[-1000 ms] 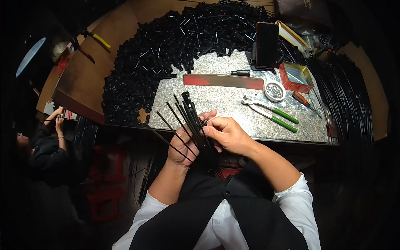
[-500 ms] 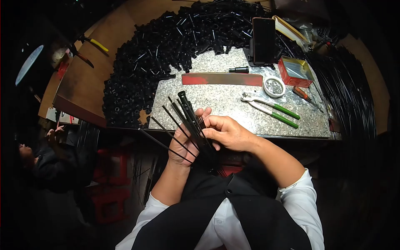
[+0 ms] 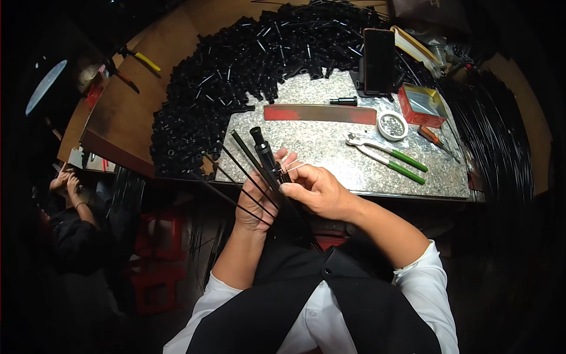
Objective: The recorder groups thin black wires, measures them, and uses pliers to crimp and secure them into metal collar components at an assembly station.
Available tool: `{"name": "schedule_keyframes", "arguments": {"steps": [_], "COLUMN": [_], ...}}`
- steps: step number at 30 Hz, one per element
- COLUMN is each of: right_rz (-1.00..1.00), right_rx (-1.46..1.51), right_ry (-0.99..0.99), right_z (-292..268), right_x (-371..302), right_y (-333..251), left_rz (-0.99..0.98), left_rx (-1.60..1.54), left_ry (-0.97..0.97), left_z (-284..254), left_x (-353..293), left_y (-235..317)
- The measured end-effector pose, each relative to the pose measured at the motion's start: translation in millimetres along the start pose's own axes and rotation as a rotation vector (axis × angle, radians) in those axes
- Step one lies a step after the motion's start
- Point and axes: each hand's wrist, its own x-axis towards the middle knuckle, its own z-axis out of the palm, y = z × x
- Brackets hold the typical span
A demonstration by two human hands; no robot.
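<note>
A black umbrella frame, a tube with long thin ribs fanning out to the left, stands tilted in front of me near the table's front edge. My left hand is wrapped round its ribs from the left and below. From the right my right hand pinches at the frame just below the tube, thumb against forefinger. Fine pale wire-like strands show at those fingers. The lower end of the frame is lost against my dark vest.
Black tubular parts are heaped at the back left. On the speckled tabletop lie a red-grey bar, green-handled pliers, a white dish, a red tin, a screwdriver and a propped phone. A co-worker sits at left.
The tube has come clear of the ribs and its thicker body shows. My right hand has shifted slightly along the frame. The whole view has slid slightly, and the co-worker's hands have moved.
</note>
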Motion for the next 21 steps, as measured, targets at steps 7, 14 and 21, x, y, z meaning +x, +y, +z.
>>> {"name": "schedule_keyframes", "arguments": {"steps": [7,14,21], "right_rz": [-0.102,-0.246,0.140], "right_rx": [-0.248,-0.350,-0.119], "right_ry": [0.153,0.157,0.011], "right_z": [34,53,60], "right_x": [18,31,45], "right_y": [-7,1,2], "left_rz": [0.396,0.420,0.488], "left_rx": [0.345,0.793,0.706], "left_ry": [0.177,0.441,0.478], "left_z": [22,20,1], "left_x": [-20,-32,-35], "left_y": [25,47,65]}}
